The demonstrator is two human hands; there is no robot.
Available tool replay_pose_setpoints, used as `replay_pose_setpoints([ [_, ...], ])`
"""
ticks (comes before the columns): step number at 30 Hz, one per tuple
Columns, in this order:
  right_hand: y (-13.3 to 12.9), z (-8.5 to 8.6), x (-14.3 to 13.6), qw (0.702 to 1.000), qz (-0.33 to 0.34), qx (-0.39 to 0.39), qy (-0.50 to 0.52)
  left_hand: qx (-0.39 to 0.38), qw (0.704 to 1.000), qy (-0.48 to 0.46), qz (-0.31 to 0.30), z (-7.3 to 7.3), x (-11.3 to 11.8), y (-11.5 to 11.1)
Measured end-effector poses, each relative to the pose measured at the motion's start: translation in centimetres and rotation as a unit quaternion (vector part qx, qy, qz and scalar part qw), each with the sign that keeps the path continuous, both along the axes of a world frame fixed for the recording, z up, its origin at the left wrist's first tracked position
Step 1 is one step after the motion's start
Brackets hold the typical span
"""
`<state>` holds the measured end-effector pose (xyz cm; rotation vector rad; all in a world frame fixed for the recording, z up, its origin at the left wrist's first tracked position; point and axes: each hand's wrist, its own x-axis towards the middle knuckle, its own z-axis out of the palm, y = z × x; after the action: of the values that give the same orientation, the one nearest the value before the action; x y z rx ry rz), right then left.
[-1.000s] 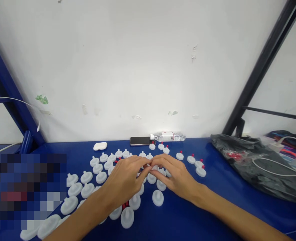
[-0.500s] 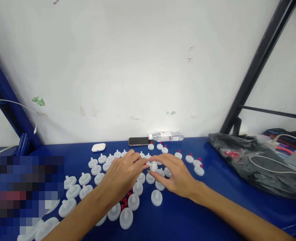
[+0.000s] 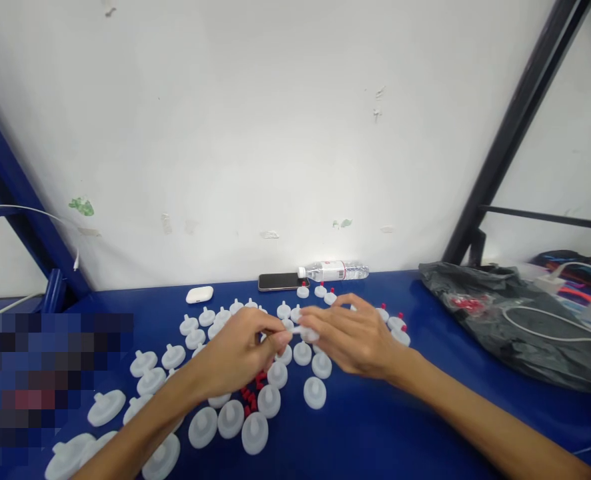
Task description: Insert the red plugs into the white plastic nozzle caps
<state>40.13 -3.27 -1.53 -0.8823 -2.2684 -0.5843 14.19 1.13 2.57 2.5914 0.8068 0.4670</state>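
Note:
My right hand [image 3: 360, 339] is closed around a white nozzle cap [image 3: 309, 334], a round plastic lid whose thin spout points left. The thumb and fingertips of my left hand [image 3: 243, 350] are pinched at the end of that spout. The small red cap seen there a moment earlier is now hidden by those fingers. Several loose red caps [image 3: 249, 398] lie below my left hand. Around them stand many white nozzle caps without red tips, such as one nozzle cap [image 3: 255, 433] at the front. Red-tipped nozzle caps [image 3: 320, 290] stand behind and beyond my right hand.
A phone [image 3: 278, 282] and a clear water bottle [image 3: 333, 270] lie along the wall, with a white earphone case [image 3: 199, 295] to their left. On the right, a black plastic bag [image 3: 490, 347] bears a small bag of red pieces [image 3: 468, 303] and a white cable.
My right hand has turned over the nozzle cap, its fingers now more closed and blurred. My left fingers have shifted slightly lower, and the red cap at their tips is covered.

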Motion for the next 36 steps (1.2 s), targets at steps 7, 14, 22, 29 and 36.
replay_pose_setpoints([
  [7, 2.3, 0.9, 4.2, 0.967, -0.195, -0.042, 0.157, 0.07, 0.985, 0.025, 0.156, -0.1, -2.9, 3.8],
  [14, 2.7, -0.3, 3.2, 0.969, -0.172, -0.149, 0.095, 0.103, 0.979, 0.109, 0.137, -1.8, -2.6, 3.7],
  [22, 3.5, -1.4, 4.3, 0.952, -0.207, -0.219, 0.048, 0.145, 0.974, 0.115, 0.13, -2.0, -3.2, 4.3],
  [29, 3.5, -1.2, 4.2, 0.952, -0.202, -0.232, -0.01, 0.186, 0.97, 0.099, 0.119, -1.6, -2.7, 4.0],
  [36, 4.0, 0.2, 6.9, 0.928, -0.332, -0.168, 0.003, 0.217, 0.967, 0.086, 0.106, -1.4, -2.7, 3.8],
])
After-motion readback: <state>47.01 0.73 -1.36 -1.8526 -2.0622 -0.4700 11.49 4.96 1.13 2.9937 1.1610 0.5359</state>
